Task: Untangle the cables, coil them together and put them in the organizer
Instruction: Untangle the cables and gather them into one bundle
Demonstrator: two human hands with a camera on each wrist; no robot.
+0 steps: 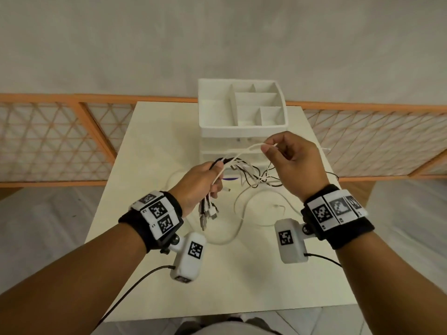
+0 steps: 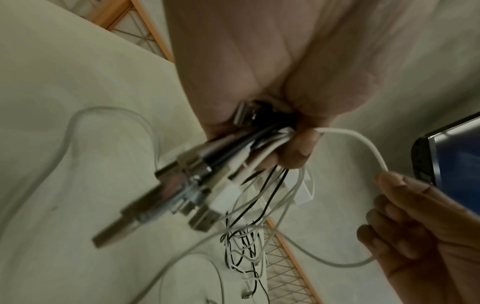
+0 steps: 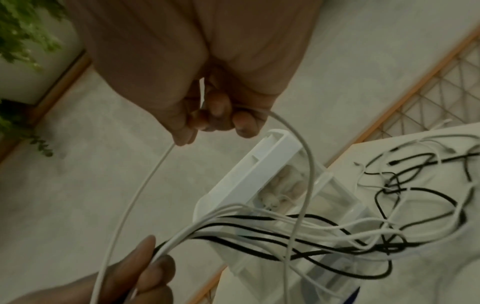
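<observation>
cables (image 1: 244,170) bunched in left hand (image 1: 200,182)

Two bare hands, left (image 1: 200,182) and right (image 1: 294,160), worked over one white plastic compartment organizer (image 1: 242,110) on one cream table (image 1: 217,274); the tangled black and white cables (image 1: 251,172) were too many to count.
</observation>
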